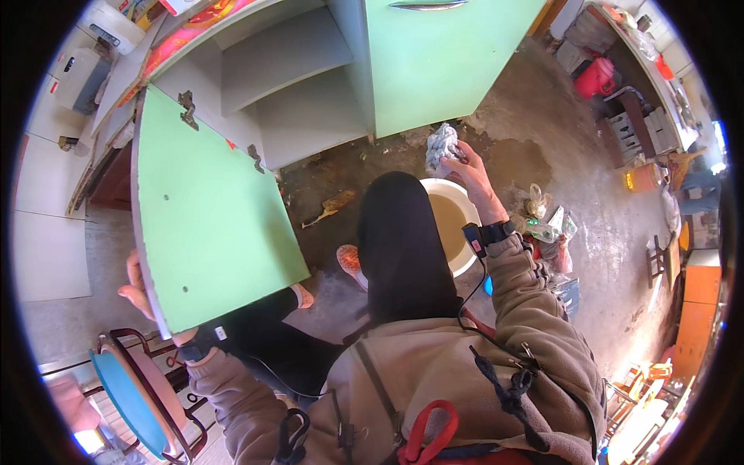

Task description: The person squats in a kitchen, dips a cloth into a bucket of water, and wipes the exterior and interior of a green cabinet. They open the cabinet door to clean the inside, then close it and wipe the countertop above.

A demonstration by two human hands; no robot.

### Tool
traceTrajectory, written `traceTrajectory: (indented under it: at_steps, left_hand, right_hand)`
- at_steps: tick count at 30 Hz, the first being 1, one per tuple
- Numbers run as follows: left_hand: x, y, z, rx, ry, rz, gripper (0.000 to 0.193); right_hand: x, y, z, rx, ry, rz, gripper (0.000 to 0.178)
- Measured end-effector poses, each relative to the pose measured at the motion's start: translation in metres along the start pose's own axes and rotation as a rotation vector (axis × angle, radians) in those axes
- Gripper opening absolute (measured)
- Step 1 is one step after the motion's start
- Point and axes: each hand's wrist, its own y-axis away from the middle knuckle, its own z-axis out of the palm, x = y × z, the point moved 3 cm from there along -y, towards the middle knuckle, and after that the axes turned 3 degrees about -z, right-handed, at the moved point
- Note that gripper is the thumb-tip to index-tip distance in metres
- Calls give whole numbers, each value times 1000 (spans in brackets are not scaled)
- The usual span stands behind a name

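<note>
The right hand [469, 167] is closing its fingers around a bunched grey-blue rag [441, 146], gripping it tightly, with the arm reaching forward and the wrist bent slightly down. The rag is hanging just above the far rim of a white basin [467, 203] holding murky brown water, which is sitting on the dirty concrete floor just beside the person's black-trousered knee. Beyond the basin, a green cabinet with 2 grey shelves [287, 58] is standing open. The left hand [138, 291] is curling around the lower edge of the cabinet's open green door [209, 225], fingers wrapping the edge and the elbow bending close to the body. Left of the basin, below the door, a blue-seated stool [128, 399] is standing.
</note>
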Motion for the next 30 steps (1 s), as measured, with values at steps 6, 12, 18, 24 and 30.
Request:
traceTrajectory:
  at_steps: [6,12,18,24,30]
  left_hand:
    - [16,8,-21,-192,391,-49,83]
    - [11,85,-7,758,218,-5,92]
    - [-14,122,47,276,-785,191,94]
    - [-53,127,15,408,-603,-187,73]
    - [-41,116,-31,578,-903,220,55]
  right_hand:
    - [-17,-23,35,-177,54,-99,49]
    - [-26,-81,94,-439,52,-171,49]
    - [-35,-176,182,-291,623,-615,55]
    - [-51,-233,228,-9,1076,-747,59]
    - [-4,-235,234,31,1225,-747,57]
